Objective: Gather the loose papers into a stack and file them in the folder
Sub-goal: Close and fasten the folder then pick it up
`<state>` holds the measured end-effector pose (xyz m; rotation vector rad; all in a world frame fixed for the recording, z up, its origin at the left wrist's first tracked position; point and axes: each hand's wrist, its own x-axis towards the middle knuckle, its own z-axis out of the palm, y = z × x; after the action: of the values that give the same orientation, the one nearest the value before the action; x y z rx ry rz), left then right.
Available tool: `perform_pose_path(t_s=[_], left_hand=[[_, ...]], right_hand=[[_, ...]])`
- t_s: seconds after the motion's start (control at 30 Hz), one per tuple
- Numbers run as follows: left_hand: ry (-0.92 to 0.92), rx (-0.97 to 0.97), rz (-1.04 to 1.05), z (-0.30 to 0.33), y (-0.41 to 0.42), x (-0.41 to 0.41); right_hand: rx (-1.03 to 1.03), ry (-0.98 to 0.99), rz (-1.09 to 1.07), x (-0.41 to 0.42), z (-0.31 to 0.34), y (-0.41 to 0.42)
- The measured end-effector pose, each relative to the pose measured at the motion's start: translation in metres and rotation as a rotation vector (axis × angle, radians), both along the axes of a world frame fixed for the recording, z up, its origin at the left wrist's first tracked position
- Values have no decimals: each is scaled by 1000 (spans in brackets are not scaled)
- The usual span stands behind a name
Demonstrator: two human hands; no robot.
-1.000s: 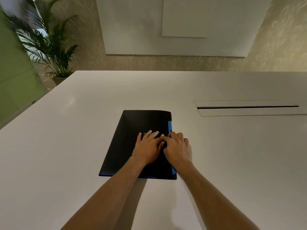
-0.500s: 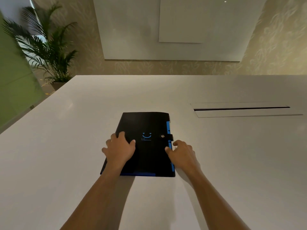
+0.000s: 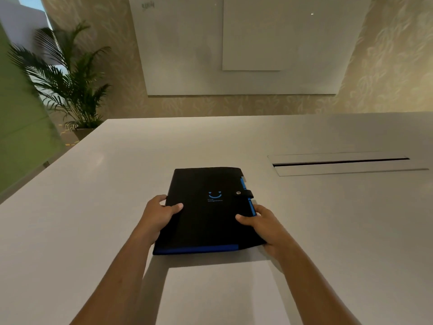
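Note:
A black folder (image 3: 206,216) with a blue smile logo, blue edging and a snap strap fastened on its right side lies closed in the middle of the white table (image 3: 93,231). Its near end is lifted off the table and casts a shadow below. My left hand (image 3: 159,215) grips the folder's left edge, thumb on the cover. My right hand (image 3: 260,222) grips the right edge, thumb on top. A sliver of white paper shows at the folder's upper right corner. I see no loose papers on the table.
A long cable slot (image 3: 339,163) with a flap is set into the table at the right. A potted palm (image 3: 70,85) stands beyond the table's far left corner. Whiteboards (image 3: 234,43) hang on the far wall.
Both hands moved from pressing together at the strap out to the folder's two side edges and took hold. The folder's near end has risen off the table.

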<state>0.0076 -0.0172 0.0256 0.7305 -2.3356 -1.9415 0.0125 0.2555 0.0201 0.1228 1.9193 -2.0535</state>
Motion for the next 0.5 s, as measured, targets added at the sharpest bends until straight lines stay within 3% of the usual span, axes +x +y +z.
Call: perform_pose_path(t_s=[0.17, 0.37, 0.5], left_hand=[[114, 21, -4, 3, 16, -18], [161, -11, -188, 19, 43, -53], [157, 0, -192, 23, 62, -88]], right_hand=[[-16, 76, 160, -17, 8, 21], [15, 159, -17, -62, 18, 40], [1, 203, -46, -104, 25, 55]])
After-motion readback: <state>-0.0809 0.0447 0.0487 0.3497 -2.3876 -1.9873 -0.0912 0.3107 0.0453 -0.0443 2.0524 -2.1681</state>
